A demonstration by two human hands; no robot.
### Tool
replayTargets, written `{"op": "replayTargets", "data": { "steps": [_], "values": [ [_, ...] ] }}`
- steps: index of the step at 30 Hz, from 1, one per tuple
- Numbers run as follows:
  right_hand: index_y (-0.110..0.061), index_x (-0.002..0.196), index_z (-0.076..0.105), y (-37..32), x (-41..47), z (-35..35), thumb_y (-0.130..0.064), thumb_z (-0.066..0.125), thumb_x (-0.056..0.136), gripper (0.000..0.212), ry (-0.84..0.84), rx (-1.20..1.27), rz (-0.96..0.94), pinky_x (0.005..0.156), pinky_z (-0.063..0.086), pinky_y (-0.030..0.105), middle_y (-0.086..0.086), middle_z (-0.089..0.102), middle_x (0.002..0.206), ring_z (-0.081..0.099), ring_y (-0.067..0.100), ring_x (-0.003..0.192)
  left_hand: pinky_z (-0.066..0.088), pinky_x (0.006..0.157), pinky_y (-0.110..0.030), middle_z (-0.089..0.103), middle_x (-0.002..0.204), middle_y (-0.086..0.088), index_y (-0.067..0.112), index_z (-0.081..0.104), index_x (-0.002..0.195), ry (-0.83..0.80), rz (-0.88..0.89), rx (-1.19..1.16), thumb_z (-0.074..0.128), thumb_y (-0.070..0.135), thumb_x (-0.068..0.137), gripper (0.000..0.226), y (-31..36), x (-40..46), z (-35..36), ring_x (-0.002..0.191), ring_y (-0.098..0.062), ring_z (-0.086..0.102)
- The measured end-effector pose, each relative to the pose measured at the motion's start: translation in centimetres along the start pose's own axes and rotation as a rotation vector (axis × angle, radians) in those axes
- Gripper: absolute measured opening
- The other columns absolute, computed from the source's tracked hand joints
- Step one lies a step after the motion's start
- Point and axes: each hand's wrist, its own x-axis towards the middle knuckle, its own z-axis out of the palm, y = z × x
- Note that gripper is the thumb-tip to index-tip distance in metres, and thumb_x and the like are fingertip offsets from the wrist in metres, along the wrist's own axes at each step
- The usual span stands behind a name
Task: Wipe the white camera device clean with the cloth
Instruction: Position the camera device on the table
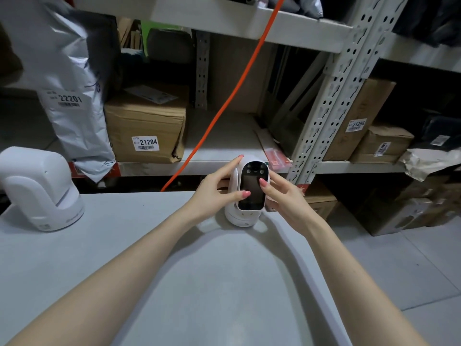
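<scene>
Both hands, left hand [214, 188] and right hand [284, 196], clasp the white camera device [245, 196]; no cloth visible, so fetching one comes next.

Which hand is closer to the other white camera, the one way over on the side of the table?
Left. The left hand holds the middle camera's near side, toward the other white camera. The right hand is beyond it.

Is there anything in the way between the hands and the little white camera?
No. Both hands already touch the white camera device with the black oval face: the left hand holds its side, the right hand its front edge. No cloth is visible.
</scene>
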Motion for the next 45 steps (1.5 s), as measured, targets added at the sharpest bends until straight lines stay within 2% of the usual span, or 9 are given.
{"op": "replayTargets", "data": {
  "steps": [2, 4, 8, 11, 19, 28, 35, 42, 45],
  "values": [
    [-0.033, 0.138, 0.051, -0.6, -1.0, 0.8, -0.042, 0.065, 0.081, 0.059, -0.003, 0.003, -0.008, 0.087, 0.048, 0.023, -0.007, 0.066, 0.126, 0.062, 0.008, 0.114, 0.042, 0.108, -0.04, 0.052, 0.141, 0.011, 0.044, 0.037, 0.143, 0.001, 0.001, -0.007, 0.078, 0.029, 0.077, 0.079, 0.6, -1.0, -0.5, 0.128, -0.006, 0.05],
    [-0.032, 0.137, 0.052, -1.3, -2.1, 1.6, -0.038, 0.063, 0.083, 0.055, -0.016, 0.024, -0.02, 0.087, 0.05, 0.021, -0.006, 0.066, 0.126, 0.061, 0.011, 0.118, 0.045, 0.105, -0.035, 0.054, 0.139, 0.013, 0.04, 0.037, 0.144, -0.003, 0.005, -0.019, 0.078, 0.021, 0.079, 0.079, 1.6, -2.1, -0.9, 0.124, -0.005, 0.054],
    [-0.033, 0.133, 0.054, -3.2, -4.4, 3.3, -0.035, 0.062, 0.084, 0.049, -0.029, 0.045, -0.046, 0.099, 0.048, 0.028, -0.008, 0.067, 0.125, 0.06, 0.009, 0.12, 0.046, 0.1, -0.021, 0.056, 0.134, 0.012, 0.033, 0.039, 0.144, 0.007, 0.021, -0.017, 0.078, 0.016, 0.079, 0.078, 4.0, -4.5, -2.1, 0.119, -0.001, 0.056],
    [-0.03, 0.137, 0.052, -4.7, -6.2, 4.6, -0.038, 0.063, 0.083, 0.055, -0.029, 0.04, -0.047, 0.102, 0.046, 0.031, -0.006, 0.066, 0.127, 0.059, 0.011, 0.121, 0.045, 0.094, -0.013, 0.058, 0.133, 0.009, 0.028, 0.04, 0.145, 0.014, 0.034, -0.013, 0.078, 0.013, 0.078, 0.078, 5.8, -6.5, -2.9, 0.118, 0.002, 0.056],
    [-0.031, 0.132, 0.057, -7.8, -10.9, 7.7, -0.042, 0.068, 0.079, 0.056, -0.049, 0.047, -0.065, 0.107, 0.043, 0.041, -0.003, 0.066, 0.126, 0.059, 0.014, 0.121, 0.046, 0.104, -0.031, 0.064, 0.127, 0.004, 0.039, 0.044, 0.138, 0.037, 0.073, -0.001, 0.081, 0.014, 0.075, 0.077, 9.9, -12.2, -4.9, 0.118, -0.005, 0.059],
    [-0.032, 0.135, 0.054, -7.9, -15.3, 10.5, -0.04, 0.067, 0.08, 0.057, -0.083, 0.05, -0.055, 0.105, 0.044, 0.039, -0.002, 0.066, 0.126, 0.059, 0.016, 0.122, 0.047, 0.1, -0.024, 0.06, 0.132, 0.003, 0.032, 0.045, 0.139, 0.066, 0.07, -0.026, 0.082, 0.01, 0.074, 0.078, 11.4, -18.0, -5.3, 0.119, -0.009, 0.058],
    [-0.041, 0.126, 0.058, -7.1, -18.1, 11.8, -0.038, 0.066, 0.08, 0.047, -0.093, 0.05, -0.02, 0.093, 0.049, 0.027, -0.006, 0.069, 0.122, 0.061, 0.012, 0.119, 0.048, 0.097, -0.022, 0.059, 0.133, 0.004, 0.032, 0.045, 0.14, 0.047, 0.051, -0.03, 0.081, 0.011, 0.075, 0.077, 10.8, -21.2, -4.7, 0.12, -0.01, 0.057],
    [-0.036, 0.138, 0.05, -5.4, -19.6, 12.7, -0.053, 0.076, 0.073, 0.072, -0.094, 0.057, 0.029, 0.111, 0.04, 0.046, 0.001, 0.062, 0.133, 0.053, 0.021, 0.128, 0.047, 0.096, -0.019, 0.057, 0.134, 0.007, 0.034, 0.045, 0.141, 0.045, 0.015, 0.005, 0.081, 0.016, 0.075, 0.078, 10.0, -23.2, -4.2, 0.121, -0.01, 0.055],
    [-0.032, 0.141, 0.048, -4.4, -20.0, 12.9, -0.046, 0.072, 0.077, 0.069, -0.107, 0.076, 0.042, 0.113, 0.038, 0.046, 0.004, 0.059, 0.136, 0.052, 0.023, 0.13, 0.046, 0.097, -0.021, 0.055, 0.136, 0.009, 0.036, 0.044, 0.141, 0.042, -0.002, 0.0, 0.082, 0.017, 0.075, 0.078, 9.5, -23.9, -4.1, 0.123, -0.011, 0.053]
  ]
}}
